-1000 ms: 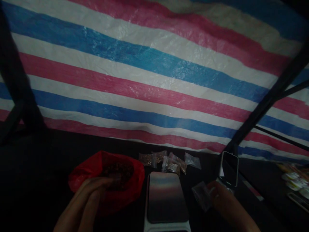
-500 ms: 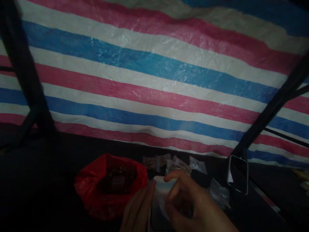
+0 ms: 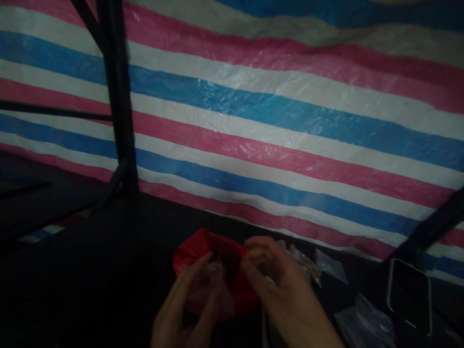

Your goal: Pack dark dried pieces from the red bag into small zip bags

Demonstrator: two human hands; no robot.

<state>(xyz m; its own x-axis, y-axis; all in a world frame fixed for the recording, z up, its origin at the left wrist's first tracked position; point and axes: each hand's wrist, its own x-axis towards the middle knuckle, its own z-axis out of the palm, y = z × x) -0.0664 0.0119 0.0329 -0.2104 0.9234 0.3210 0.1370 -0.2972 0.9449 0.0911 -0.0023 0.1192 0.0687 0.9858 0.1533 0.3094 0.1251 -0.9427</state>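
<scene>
My left hand (image 3: 181, 314) and my right hand (image 3: 281, 290) meet low in the middle of the view. Between them they pinch a small clear plastic bag (image 3: 212, 285), held up in front of a red plastic bag (image 3: 197, 249) that stands on the dark table (image 3: 90, 270). The red bag's dark contents are mostly hidden behind my fingers. A few small clear packets (image 3: 308, 263) lie just behind my right hand, and one more packet (image 3: 329, 266) lies to their right.
A phone (image 3: 409, 295) leans at the right, with loose empty clear bags (image 3: 366, 319) in front of it. A black metal post (image 3: 116, 96) rises at the left. A red, white and blue striped tarp (image 3: 290, 121) closes off the back.
The view has swung left, shifting everything rightward. My hands have moved from over the scale to in front of the red bag, still with the clear bag. The scale is now hidden.
</scene>
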